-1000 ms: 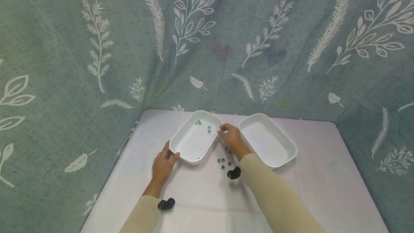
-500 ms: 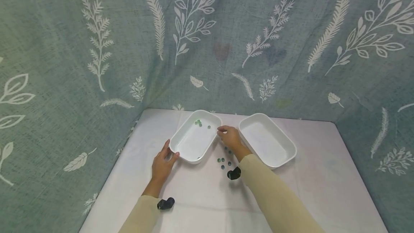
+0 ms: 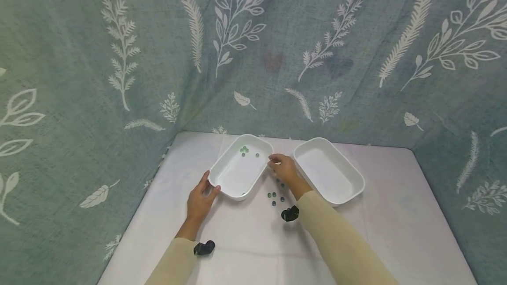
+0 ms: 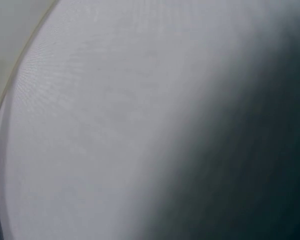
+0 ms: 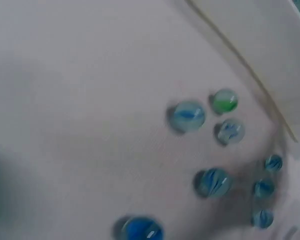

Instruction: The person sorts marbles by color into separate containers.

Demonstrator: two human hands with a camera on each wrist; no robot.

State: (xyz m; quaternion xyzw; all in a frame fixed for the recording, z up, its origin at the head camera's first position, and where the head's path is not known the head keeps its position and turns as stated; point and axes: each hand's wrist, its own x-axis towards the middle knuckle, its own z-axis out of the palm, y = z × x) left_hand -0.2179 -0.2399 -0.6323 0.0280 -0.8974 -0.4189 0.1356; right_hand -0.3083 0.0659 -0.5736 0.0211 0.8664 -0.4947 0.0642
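Observation:
The left white tray (image 3: 233,177) holds several greenish glass marbles (image 3: 244,149) at its far end, with one small marble at its near end. My left hand (image 3: 198,201) grips its near left corner, thumb at the near rim and fingers along the left side. My right hand (image 3: 284,168) holds the right rim with curled fingers; its fingertips are small in the head view. Loose blue marbles (image 5: 189,116) and a green marble (image 5: 225,101) lie on the table below my right forearm. In the left wrist view, the hand is hidden by blur.
A second white tray (image 3: 328,170) stands to the right, just beyond my right wrist, with no marbles visible in it. A white cloth (image 3: 245,236) covers the table. A leaf-patterned green curtain (image 3: 253,56) rises behind and at both sides.
Inside the left tray, a marble has rolled from the right side toward the cluster at the far left. Both hands stay almost where they were on the tray.

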